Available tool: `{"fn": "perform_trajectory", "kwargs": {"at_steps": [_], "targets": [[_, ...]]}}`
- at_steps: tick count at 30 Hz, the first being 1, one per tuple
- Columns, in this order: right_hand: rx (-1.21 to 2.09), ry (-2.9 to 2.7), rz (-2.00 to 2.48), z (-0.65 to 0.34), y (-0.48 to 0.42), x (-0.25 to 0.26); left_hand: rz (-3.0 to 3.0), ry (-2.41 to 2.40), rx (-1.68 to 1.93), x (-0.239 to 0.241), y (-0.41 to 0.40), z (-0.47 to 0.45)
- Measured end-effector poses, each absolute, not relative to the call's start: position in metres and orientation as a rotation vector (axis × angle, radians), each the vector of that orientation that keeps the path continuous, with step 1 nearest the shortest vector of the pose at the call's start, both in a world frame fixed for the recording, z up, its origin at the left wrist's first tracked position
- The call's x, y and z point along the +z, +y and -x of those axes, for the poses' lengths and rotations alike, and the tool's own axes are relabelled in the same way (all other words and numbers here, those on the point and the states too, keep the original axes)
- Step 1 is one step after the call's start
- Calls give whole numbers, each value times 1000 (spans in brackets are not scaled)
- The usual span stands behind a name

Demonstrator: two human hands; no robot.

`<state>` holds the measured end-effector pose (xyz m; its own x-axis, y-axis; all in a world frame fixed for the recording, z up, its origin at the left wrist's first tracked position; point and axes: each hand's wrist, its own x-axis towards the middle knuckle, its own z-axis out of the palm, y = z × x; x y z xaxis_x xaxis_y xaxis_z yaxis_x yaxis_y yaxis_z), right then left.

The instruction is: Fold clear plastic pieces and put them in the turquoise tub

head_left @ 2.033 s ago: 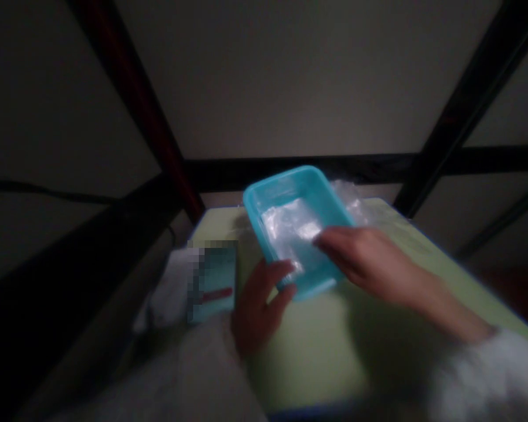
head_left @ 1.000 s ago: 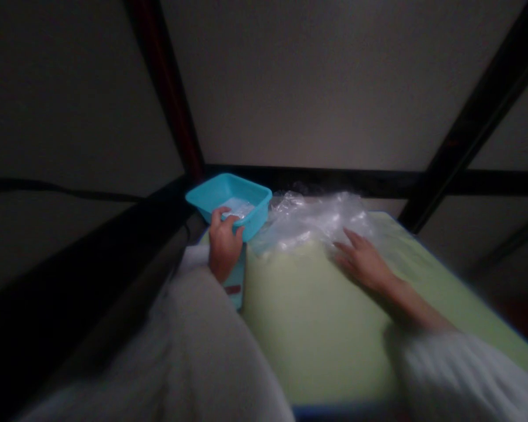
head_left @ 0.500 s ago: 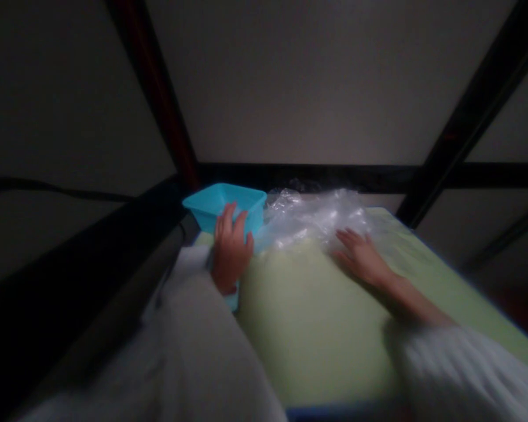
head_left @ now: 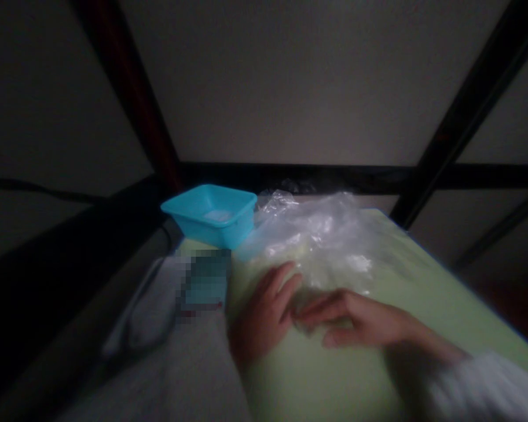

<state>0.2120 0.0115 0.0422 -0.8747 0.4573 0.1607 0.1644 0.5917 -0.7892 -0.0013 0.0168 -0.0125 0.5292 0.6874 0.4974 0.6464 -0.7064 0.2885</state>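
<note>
2 hands are at work in the lower middle of the frame, above the table (head_left: 321, 384). The left hand (head_left: 264, 313), left of centre, has its fingers extended and slightly apart. The right hand (head_left: 369, 322), right of centre, has its fingers laid close together and pointing left, the thumb standing apart below them. The fingertips of both hands come very near each other; blur hides whether they touch. Whether either hand pinches anything, I cannot tell.

The plastic (head_left: 321, 225), clear and crumpled, lies across the centre of the frame, its near edge just beyond the fingers. Contact with them cannot be confirmed.

The basin (head_left: 202, 228), blue, stands upright at centre left, beside the left end of the plastic. A pale sheet (head_left: 217, 215) lies inside it. Below the basin is a flat teal item (head_left: 206, 287), partly pixelated. Light sleeves cover both forearms. A red post (head_left: 118, 82) slants through the upper left of the frame.
</note>
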Motion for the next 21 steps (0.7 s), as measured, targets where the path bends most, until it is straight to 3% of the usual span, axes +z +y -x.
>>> {"fn": "perform_trajectory", "kwargs": {"at_steps": [2, 4, 10, 21], "targets": [[1372, -2353, 399, -216, 11, 47, -2711, 1107, 858, -11, 17, 2], [1341, -2218, 520, -225, 16, 48, -2764, 1017, 811, -10, 15, 3], [625, -2077, 1229, -245, 41, 36, -2885, 779, 705, -7, 10, 3], [-136, -2262, 1887, -254, 45, 16, -2954, 659, 551, 1, 5, 4]]}}
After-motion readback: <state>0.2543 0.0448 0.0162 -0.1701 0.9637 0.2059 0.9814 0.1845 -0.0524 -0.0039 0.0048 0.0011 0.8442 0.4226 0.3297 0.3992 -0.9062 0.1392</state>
